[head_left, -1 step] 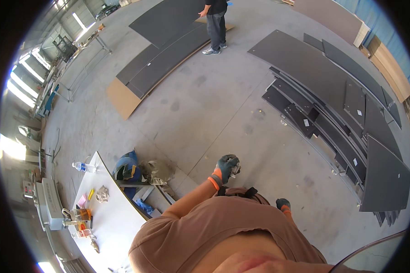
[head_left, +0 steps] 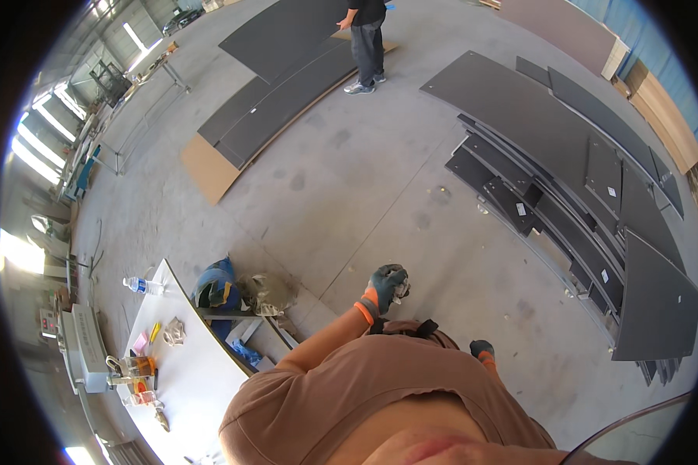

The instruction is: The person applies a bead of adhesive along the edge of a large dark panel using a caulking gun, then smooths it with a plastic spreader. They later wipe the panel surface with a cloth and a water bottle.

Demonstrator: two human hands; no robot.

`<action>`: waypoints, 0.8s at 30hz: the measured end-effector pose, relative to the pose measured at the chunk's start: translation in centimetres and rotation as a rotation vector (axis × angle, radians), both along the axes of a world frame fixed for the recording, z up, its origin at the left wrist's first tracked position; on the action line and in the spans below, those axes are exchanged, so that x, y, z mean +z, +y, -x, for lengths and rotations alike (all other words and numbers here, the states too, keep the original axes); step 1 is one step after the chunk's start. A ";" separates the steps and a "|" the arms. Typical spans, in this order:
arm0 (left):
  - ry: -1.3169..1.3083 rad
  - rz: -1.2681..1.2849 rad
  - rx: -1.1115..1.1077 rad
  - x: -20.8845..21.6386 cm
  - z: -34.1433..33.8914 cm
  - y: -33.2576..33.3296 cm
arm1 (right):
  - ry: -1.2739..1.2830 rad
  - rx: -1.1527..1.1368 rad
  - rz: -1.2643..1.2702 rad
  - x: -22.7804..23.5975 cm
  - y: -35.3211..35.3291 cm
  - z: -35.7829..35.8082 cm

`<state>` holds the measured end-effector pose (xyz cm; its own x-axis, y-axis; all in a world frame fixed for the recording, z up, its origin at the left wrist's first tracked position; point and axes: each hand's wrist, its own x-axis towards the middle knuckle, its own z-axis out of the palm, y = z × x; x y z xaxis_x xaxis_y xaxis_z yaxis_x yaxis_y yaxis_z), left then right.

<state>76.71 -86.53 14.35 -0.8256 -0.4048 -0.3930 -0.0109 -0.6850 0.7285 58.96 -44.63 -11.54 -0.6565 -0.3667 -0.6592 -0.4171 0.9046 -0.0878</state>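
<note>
While the left hand point(head_left: 386, 284), in a dark glove with an orange cuff, hangs in front of the body, its fingers curl around a crumpled greyish rag point(head_left: 402, 290), part of which bulges out on the right side of the grip. It looks light, soft and limp, most likely cloth, with nothing fragile about it; bunched folds should give under pressure and slip little against the glove. A full-palm grip around the thick middle seems the surest hold, though loose edges could sag. The right hand point(head_left: 482, 349), gloved alike, hangs on the right of the body, apart from the rag; whether its fingers are spread or pressed together I cannot tell.

Below lies a grey concrete floor point(head_left: 349, 190) with darker stains and a straight joint. On the near left, a white table point(head_left: 202, 368) carries a clear water bottle point(head_left: 139, 284), another crumpled cloth point(head_left: 174, 332) and an amber jar point(head_left: 141, 366). A blue sack point(head_left: 217, 283) sits beside it. Dark panels point(head_left: 520, 116) are stacked on the right; more sheets point(head_left: 302, 81) lie on the far left, where a co-worker point(head_left: 369, 46) stands. Bright windows point(head_left: 40, 138) line the left wall.
</note>
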 end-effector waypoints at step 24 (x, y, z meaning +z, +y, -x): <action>-0.111 0.233 0.529 -0.6 -4.7 -30.7 | -0.399 -0.283 0.356 0.7 -14.0 1.9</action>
